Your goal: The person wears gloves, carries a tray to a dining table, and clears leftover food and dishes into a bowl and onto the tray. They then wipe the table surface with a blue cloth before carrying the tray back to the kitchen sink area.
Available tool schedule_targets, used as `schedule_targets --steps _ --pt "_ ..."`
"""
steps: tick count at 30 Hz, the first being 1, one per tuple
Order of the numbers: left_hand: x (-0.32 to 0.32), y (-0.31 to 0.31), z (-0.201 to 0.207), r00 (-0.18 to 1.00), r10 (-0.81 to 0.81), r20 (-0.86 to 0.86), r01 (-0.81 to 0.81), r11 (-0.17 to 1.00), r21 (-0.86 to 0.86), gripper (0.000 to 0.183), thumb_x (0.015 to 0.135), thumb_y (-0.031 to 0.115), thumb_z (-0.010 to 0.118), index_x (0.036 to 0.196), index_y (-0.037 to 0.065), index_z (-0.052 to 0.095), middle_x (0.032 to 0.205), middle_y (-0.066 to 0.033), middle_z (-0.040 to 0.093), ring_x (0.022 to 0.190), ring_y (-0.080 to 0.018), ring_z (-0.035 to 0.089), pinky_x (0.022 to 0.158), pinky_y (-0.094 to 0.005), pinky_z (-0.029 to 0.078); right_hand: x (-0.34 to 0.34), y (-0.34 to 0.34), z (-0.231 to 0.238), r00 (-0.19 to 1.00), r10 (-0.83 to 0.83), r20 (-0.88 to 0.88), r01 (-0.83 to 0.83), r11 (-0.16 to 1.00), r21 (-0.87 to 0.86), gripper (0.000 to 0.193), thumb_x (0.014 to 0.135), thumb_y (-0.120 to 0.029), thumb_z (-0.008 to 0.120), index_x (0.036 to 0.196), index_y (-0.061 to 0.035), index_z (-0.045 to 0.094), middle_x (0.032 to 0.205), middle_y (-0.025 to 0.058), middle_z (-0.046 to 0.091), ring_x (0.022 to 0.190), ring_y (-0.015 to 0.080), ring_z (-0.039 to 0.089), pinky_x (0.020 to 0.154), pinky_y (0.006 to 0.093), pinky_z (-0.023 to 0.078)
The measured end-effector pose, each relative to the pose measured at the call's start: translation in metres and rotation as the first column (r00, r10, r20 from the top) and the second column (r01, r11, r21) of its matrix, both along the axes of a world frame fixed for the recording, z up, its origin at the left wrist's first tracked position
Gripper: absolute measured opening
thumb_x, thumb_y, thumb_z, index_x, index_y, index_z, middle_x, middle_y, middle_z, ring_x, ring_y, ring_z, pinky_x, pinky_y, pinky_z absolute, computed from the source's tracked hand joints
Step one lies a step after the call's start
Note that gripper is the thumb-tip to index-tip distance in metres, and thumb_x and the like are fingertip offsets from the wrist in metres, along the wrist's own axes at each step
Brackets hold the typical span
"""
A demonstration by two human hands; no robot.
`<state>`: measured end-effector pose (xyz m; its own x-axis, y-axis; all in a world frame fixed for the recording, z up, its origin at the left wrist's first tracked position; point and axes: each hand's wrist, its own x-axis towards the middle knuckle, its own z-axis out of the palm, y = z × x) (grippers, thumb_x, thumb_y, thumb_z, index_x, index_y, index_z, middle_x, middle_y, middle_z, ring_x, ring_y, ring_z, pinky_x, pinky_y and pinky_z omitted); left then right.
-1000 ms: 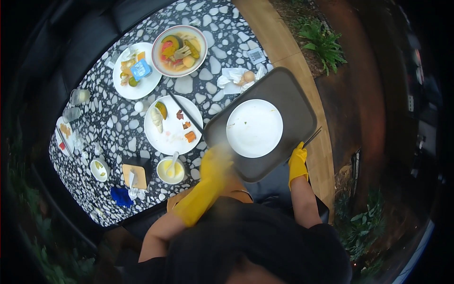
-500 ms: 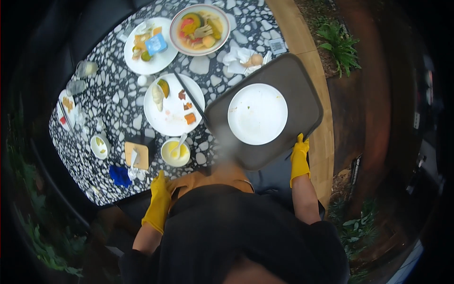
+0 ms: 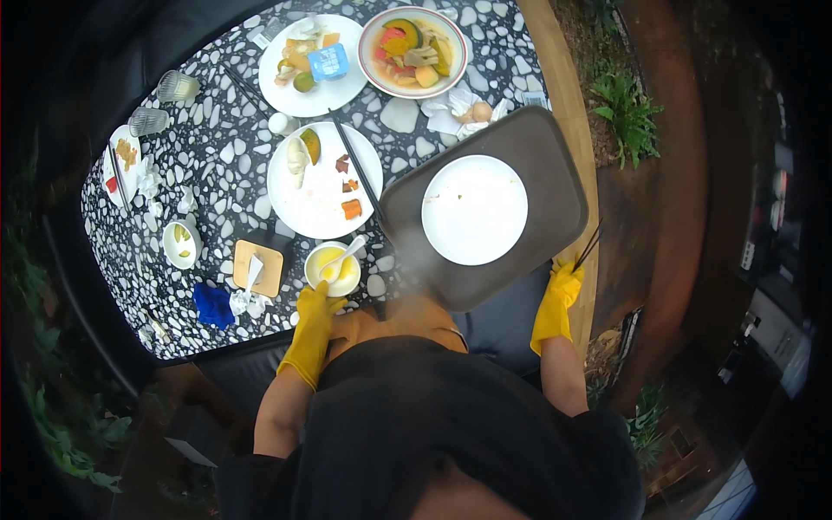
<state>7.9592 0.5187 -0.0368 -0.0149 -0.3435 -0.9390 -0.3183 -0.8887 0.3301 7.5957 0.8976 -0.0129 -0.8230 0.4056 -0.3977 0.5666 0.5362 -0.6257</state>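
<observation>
My left hand (image 3: pixel 315 319), in a yellow rubber glove, is at the near rim of a small white bowl (image 3: pixel 345 284). Its fingers close on that rim, one of them over the edge. Yellow liquid and a white spoon (image 3: pixel 354 246) are in the bowl. Beside the lower right edge of a dark tray (image 3: pixel 555 208), my right hand (image 3: pixel 559 299), gloved alike, is closed around thin dark chopsticks (image 3: pixel 590 242) that stick out to the upper right. A white plate (image 3: pixel 475 210) with a few crumbs lies on the tray.
The speckled table (image 3: pixel 234 186) carries a plate of leftovers (image 3: pixel 325 212) with dark chopsticks (image 3: pixel 355 165) across it, a soup bowl (image 3: pixel 458 87), another food plate (image 3: pixel 347 100), glasses (image 3: pixel 178 87), a small bowl (image 3: pixel 192 253), a wooden box (image 3: pixel 271 264), a blue cloth (image 3: pixel 213 305) and crumpled tissues (image 3: pixel 446 111).
My left hand has come forward and right from the table edge onto the small bowl, whose spoon has turned rightward. My right hand has closed, and chopsticks now show beyond it.
</observation>
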Motion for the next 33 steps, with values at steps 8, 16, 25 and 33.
schedule_targets --steps 8,16,25,33 --pt "-0.011 -0.023 0.025 0.970 0.170 0.173 -0.158 0.984 -0.082 0.032 0.100 0.023 0.055 0.114 -0.005 0.051 0.097 -0.0260 0.070 0.068 -0.0337 0.072 0.046 -0.0376 0.052 0.014 -0.151 0.072 0.919 0.350 -0.181 -0.375 0.919 -0.123 0.036 0.102 -0.026 0.056 0.133 -0.0084 0.060 0.114 0.0027 0.068 0.072 0.0073 0.066 0.056 0.0187 0.045" --pt "0.134 -0.053 -0.115 0.938 -0.256 0.234 0.336 0.838 -0.431 0.056 0.083 0.032 0.079 0.125 -0.001 0.060 0.113 -0.0251 0.063 0.094 -0.0337 0.068 0.078 -0.0362 0.057 0.076 -0.364 0.066 0.308 0.924 -0.228 -0.930 0.343 0.133 0.033 0.087 -0.035 0.070 0.102 -0.0057 0.071 0.097 0.0155 0.070 0.092 0.0360 0.065 0.081 0.0424 0.052" --pt "0.047 -0.082 -0.002 0.915 -0.397 -0.068 0.349 0.867 -0.357 0.052 0.101 0.031 0.057 0.133 -0.007 0.042 0.126 -0.0266 0.055 0.109 -0.0438 0.061 0.086 -0.0459 0.055 0.083 -0.429 0.056 0.288 0.946 0.151 -0.958 0.283 0.054 0.045 0.088 -0.015 0.061 0.131 -0.0097 0.047 0.100 0.0194 0.068 0.096 0.0398 0.066 0.078 0.0476 0.053" --pt "-0.047 -0.060 -0.052 0.793 0.430 -0.431 -0.344 0.900 0.266 0.062 0.094 0.043 0.065 0.139 0.005 0.044 0.139 -0.0256 0.050 0.127 -0.0411 0.050 0.103 -0.0509 0.045 0.088 -0.398 0.101 0.463 0.834 0.300 -0.802 0.538 -0.260 0.032 0.087 -0.027 0.068 0.112 -0.0079 0.067 0.096 0.0116 0.070 0.080 0.0241 0.069 0.075 0.0346 0.053"
